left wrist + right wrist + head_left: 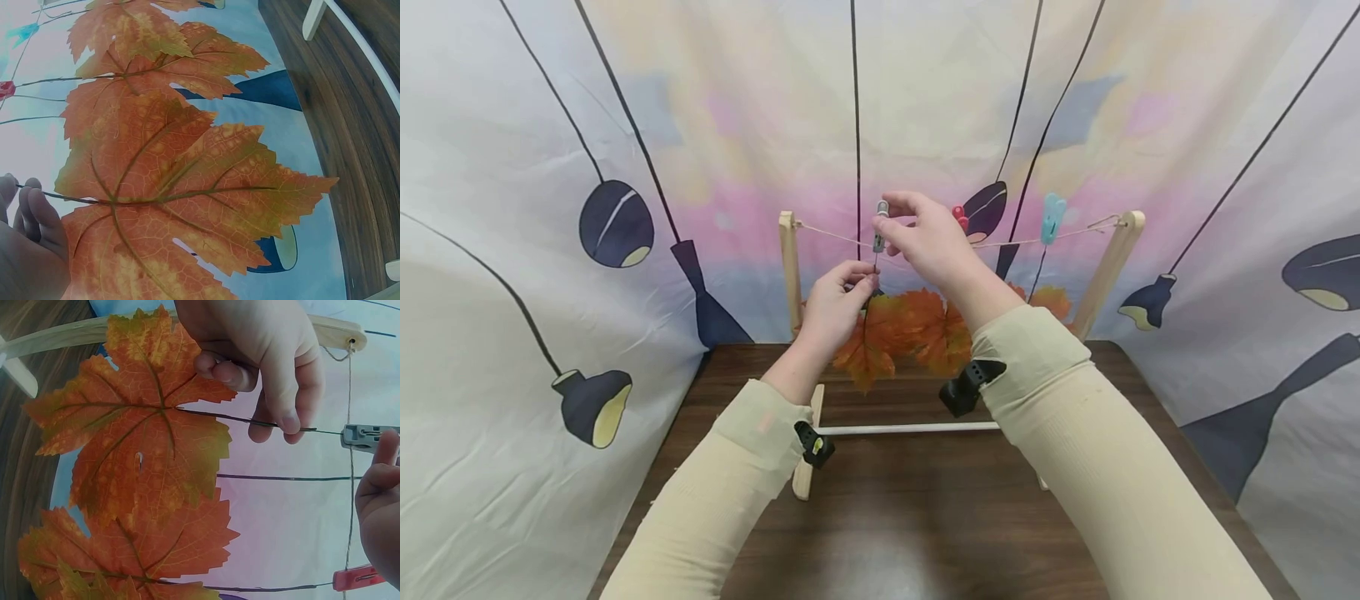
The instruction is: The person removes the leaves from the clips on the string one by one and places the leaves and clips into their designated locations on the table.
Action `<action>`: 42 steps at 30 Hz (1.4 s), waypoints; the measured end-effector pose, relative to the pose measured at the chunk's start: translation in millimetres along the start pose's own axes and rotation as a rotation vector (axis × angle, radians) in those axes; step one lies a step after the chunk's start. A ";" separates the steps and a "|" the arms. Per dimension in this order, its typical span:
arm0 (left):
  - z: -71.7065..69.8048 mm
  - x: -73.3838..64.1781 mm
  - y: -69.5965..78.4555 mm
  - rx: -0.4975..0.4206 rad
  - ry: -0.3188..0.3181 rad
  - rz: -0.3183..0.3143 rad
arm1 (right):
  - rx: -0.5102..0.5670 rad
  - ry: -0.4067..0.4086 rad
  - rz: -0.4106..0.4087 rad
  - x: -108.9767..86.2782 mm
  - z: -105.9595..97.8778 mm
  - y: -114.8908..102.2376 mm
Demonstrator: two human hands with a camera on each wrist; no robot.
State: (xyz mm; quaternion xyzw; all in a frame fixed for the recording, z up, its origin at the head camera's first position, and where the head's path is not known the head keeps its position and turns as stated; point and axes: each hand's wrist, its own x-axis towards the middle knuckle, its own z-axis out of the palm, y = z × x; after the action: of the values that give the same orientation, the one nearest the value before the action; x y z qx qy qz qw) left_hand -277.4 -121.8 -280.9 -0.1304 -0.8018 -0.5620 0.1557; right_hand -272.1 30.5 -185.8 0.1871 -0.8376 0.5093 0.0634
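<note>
My left hand [835, 307] pinches the thin dark stem [244, 420] of an orange artificial maple leaf [144, 419] between thumb and fingertips. The leaf spreads below that hand and fills much of the left wrist view [187, 194]. A grey clothespin [362, 435] is at the twine line [350, 512], with the stem's tip at its nose. My right hand [934, 242] holds the clothespin's upper end between thumb and fingers. Whether the clothespin bites on the stem cannot be made out.
A red clothespin [959, 217] and a light blue clothespin [1053, 218] clip more leaves to the twine. Wooden posts [1105, 279] carry the twine at both ends, with a white crossbar [917, 428] low between the feet. The frame stands on a dark wooden table [895, 517] before a printed cloth.
</note>
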 end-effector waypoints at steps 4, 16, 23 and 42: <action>-0.7 0.1 2.6 -0.012 0.003 -0.017 | -0.032 -0.002 -0.019 1.0 -0.3 -2.4; 1.8 -0.7 1.0 0.043 0.021 -0.029 | -0.060 -0.002 -0.066 -3.6 -0.9 -0.7; -3.0 -1.6 0.6 0.028 0.017 -0.055 | -0.050 0.061 -0.123 -4.4 3.2 -1.8; -6.7 -3.1 -0.4 0.098 0.021 -0.013 | 0.071 0.203 -0.162 -9.7 0.6 2.2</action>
State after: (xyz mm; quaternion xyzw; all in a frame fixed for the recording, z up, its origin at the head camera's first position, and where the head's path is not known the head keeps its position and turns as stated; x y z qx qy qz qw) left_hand -274.1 -128.4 -280.3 -0.1114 -0.8276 -0.5243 0.1665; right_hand -263.9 33.3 -190.8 0.2039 -0.7903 0.5482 0.1823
